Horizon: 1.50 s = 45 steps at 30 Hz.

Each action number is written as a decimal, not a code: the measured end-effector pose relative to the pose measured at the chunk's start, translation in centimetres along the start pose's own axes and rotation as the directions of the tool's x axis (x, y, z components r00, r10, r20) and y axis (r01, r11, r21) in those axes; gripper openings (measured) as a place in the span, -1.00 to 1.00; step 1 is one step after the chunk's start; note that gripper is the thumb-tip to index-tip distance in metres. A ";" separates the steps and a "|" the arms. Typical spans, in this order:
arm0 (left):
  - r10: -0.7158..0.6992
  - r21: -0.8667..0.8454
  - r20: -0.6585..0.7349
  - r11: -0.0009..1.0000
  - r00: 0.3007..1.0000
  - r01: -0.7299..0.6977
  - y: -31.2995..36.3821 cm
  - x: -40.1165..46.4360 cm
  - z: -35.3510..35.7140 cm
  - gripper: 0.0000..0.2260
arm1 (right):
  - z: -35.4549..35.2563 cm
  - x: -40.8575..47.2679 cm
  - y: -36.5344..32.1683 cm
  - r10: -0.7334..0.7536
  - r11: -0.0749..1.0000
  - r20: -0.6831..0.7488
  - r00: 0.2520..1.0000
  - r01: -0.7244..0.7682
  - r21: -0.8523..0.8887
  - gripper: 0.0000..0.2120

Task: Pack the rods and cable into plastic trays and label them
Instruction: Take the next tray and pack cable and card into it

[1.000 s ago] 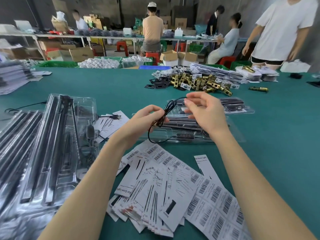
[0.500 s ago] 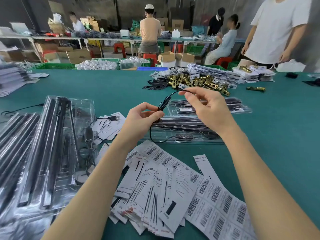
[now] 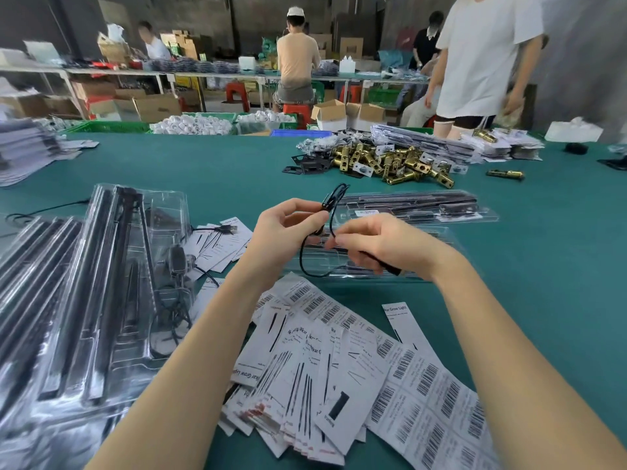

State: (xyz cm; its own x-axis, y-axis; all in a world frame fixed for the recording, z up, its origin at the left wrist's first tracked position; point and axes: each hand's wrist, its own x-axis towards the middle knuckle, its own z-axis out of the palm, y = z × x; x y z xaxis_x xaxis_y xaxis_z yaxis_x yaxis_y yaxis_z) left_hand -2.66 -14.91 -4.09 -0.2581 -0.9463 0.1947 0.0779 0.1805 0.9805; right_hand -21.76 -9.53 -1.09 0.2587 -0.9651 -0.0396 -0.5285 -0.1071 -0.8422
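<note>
Here both hands grip the cable (image 3: 330,212) — left hand (image 3: 288,228) pinching its folded loops; right hand (image 3: 376,242) curled round the lower strand. Clear tray (image 3: 437,239) lies beneath.

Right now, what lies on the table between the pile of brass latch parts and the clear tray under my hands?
In the head view, another clear plastic tray holding dark rods lies between the brass latch pile and the near tray.

Thin black cable (image 3: 334,212) — looped, above clear tray (image 3: 451,247)
</note>
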 end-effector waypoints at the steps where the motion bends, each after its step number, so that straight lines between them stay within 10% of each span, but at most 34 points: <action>1: 0.017 0.021 0.034 1.000 0.999 -0.018 0.1 0.0 0.0 -0.92 | 0.2 0.1 0.2 0.025 1.000 -0.060 0.998 -0.026 -0.017 -0.84; 11: 0.049 0.175 0.289 0.979 0.956 -0.103 0.8 -0.7 -0.6 -0.77 | 0.5 0.9 1.4 0.163 0.944 -0.155 0.974 -0.108 0.312 -0.87; 23: 0.126 0.145 0.210 0.977 0.969 -0.158 0.3 -0.8 -0.4 -0.90 | 0.5 0.8 2.2 0.235 0.943 -0.119 0.965 -0.196 0.270 -0.52; 29: 0.093 0.085 0.214 0.990 0.973 -0.113 0.3 -0.9 0.0 -0.86 | 0.2 0.9 3.1 0.333 0.876 -0.034 0.942 -0.295 0.382 -0.75; 37: 0.013 -0.171 0.222 0.985 0.975 0.026 0.2 -0.7 -0.9 -0.81 | -1.7 -0.1 3.9 0.308 0.427 0.028 0.951 -0.164 0.889 -0.81; 45: -0.034 -0.171 0.240 0.982 0.970 0.077 -0.1 -0.6 -0.5 -0.79 | -0.8 0.6 3.8 0.354 0.358 -0.181 0.917 0.046 0.933 -0.90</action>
State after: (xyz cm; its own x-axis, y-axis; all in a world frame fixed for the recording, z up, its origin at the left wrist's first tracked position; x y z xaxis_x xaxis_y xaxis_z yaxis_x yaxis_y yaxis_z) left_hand -2.01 -14.48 -4.30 -0.4838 -0.8601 0.1619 0.2213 0.0587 0.9734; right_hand -24.25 -10.71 -3.86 -0.0965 -0.9667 -0.2369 0.5766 0.1397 -0.8050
